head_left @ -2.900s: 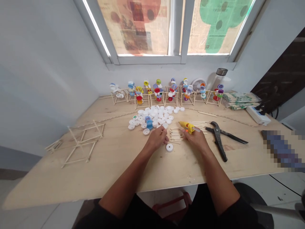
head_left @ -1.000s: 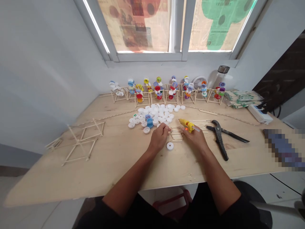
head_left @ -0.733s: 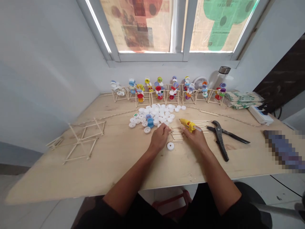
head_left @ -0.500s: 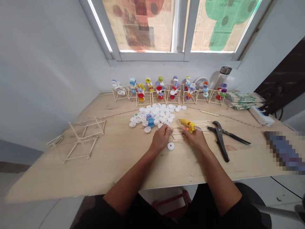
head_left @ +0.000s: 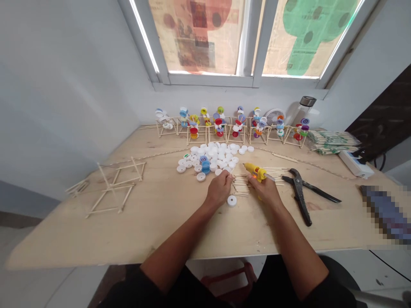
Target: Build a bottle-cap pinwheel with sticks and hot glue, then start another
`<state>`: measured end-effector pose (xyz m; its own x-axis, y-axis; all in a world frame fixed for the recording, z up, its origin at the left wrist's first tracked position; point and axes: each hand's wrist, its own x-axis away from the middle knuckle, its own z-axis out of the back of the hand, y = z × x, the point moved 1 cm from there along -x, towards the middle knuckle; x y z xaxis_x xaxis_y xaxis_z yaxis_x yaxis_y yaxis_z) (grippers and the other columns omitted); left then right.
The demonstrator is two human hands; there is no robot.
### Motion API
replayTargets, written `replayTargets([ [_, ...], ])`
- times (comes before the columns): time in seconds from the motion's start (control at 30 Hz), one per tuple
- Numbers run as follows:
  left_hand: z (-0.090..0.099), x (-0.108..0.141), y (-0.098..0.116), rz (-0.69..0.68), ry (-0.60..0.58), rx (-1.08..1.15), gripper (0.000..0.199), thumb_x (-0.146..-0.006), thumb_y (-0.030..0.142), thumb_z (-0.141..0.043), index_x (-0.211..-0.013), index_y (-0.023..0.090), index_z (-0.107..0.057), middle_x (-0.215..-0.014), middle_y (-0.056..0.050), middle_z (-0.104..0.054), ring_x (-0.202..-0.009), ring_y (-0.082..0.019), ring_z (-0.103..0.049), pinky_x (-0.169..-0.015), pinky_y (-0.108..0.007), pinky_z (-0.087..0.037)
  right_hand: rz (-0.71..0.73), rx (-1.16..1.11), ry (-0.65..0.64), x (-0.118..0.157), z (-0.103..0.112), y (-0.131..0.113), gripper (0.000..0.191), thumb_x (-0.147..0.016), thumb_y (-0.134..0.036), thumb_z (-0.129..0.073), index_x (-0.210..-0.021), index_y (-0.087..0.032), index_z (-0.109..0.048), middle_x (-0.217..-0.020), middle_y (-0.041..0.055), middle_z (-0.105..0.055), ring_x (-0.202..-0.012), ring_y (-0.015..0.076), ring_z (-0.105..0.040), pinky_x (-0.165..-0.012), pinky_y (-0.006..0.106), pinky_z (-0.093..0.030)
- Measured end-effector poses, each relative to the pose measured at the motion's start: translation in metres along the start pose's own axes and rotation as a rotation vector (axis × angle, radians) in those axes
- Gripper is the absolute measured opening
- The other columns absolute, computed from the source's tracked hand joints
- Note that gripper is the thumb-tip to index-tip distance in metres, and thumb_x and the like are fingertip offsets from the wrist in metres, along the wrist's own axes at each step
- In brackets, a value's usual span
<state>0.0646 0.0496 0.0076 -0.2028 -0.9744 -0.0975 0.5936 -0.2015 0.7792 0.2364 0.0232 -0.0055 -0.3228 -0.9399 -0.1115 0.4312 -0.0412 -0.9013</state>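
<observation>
Right hand [head_left: 265, 191] is clamped around a yellow hot glue gun [head_left: 254, 172], tip pointing right over the craft sticks [head_left: 240, 186]. Left hand [head_left: 219, 190] has now slid in against the near end of those sticks, fingers curled together; whether they pinch anything is too hidden to tell. A white bottle cap [head_left: 231, 200] sits just below, unmoved, with the heap of caps [head_left: 212, 157] beyond on the desk [head_left: 96, 235].

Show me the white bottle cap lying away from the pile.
It's the white bottle cap sitting alone just past the left hand, toward the right hand; the other white caps crowd together in the heap beyond the hands.
</observation>
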Motion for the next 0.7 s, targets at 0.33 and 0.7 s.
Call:
replayTargets([
  [0.33, 0.0, -0.002, 0.003, -0.01, 0.018, -0.021, 0.024, -0.089, 0.028, -0.037, -0.067, 0.022, -0.047, -0.065, 0.001, -0.058, -0.066, -0.016, -0.055, -0.059, -0.025, -0.036, -0.064, -0.04, 0.043, 0.004, -0.001, -0.014, 0.041, -0.073, -0.044, -0.06, -0.1, -0.014, -0.067, -0.09, 0.01, -0.073, -0.085, 0.026, -0.066, -0.075, 0.036, -0.05],
  [0.7, -0.003, -0.005, 0.004, -0.006, -0.015, -0.046, 0.023, -0.089, 0.027, -0.037, -0.068, 0.022, -0.045, -0.063, 0.002, -0.054, -0.064, -0.015, -0.053, -0.058, -0.025, -0.034, -0.031, -0.064, 0.046, -0.001, -0.007, -0.014, 0.043, -0.074, -0.045, -0.059, -0.104, -0.014, -0.066, -0.094, 0.0112, -0.073, -0.088, 0.027, -0.066, -0.074, 0.036, -0.051],
])
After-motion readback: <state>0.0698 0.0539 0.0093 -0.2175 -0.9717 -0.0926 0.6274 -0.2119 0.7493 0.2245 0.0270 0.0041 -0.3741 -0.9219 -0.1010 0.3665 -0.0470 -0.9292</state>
